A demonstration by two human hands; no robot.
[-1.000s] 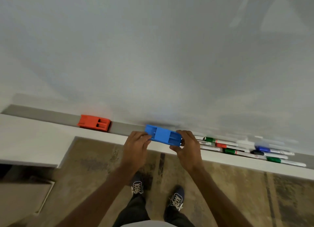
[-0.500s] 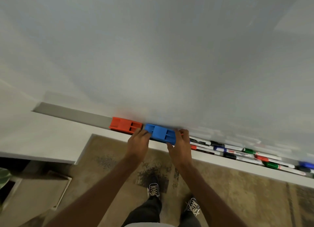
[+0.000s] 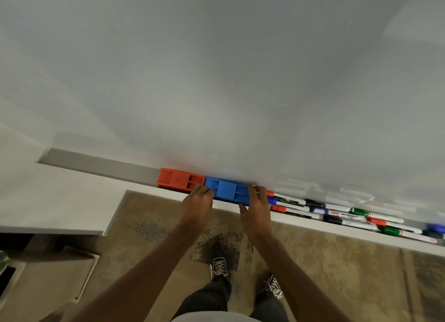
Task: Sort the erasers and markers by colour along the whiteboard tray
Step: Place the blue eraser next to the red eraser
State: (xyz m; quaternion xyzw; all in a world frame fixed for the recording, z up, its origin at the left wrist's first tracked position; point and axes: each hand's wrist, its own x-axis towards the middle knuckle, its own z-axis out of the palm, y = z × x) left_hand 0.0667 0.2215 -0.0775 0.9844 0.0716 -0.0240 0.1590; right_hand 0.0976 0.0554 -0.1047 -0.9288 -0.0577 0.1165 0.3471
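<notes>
A blue eraser (image 3: 227,190) lies in the grey whiteboard tray (image 3: 101,165), its left end touching a red eraser (image 3: 179,179). My left hand (image 3: 196,207) grips the blue eraser's left end and my right hand (image 3: 256,209) grips its right end. To the right of my right hand, several markers with red, blue, black and green caps (image 3: 337,212) lie mixed together along the tray.
The whiteboard (image 3: 216,81) rises behind the tray. A white ledge (image 3: 60,208) juts out at the left. Below are brown patterned carpet (image 3: 156,237) and my two dark shoes (image 3: 219,266).
The blue eraser went from held in the air down into the tray, then slid left against the red eraser. Both hands stayed on its ends.
</notes>
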